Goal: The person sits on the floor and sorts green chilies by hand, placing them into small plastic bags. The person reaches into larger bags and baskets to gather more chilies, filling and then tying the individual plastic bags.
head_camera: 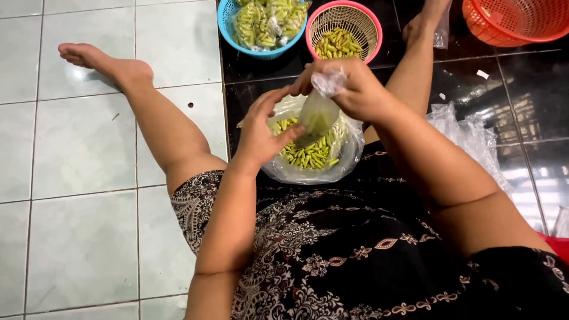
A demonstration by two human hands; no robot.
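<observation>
I sit on the floor with a large clear plastic bag [344,160] of small green chillies open between my legs. My right hand [352,89] grips the twisted neck of a small clear packet [318,115] holding green chillies and lifts it above the big bag. My left hand [261,133] cups the lower side of that packet, thumb against it.
A pink basket [373,29] with loose chillies and a blue basket [228,26] with filled packets stand ahead. An orange basket [510,24] sits far right. A heap of empty clear bags [474,136] lies by my right leg. Pale tiles lie left, dark tiles right.
</observation>
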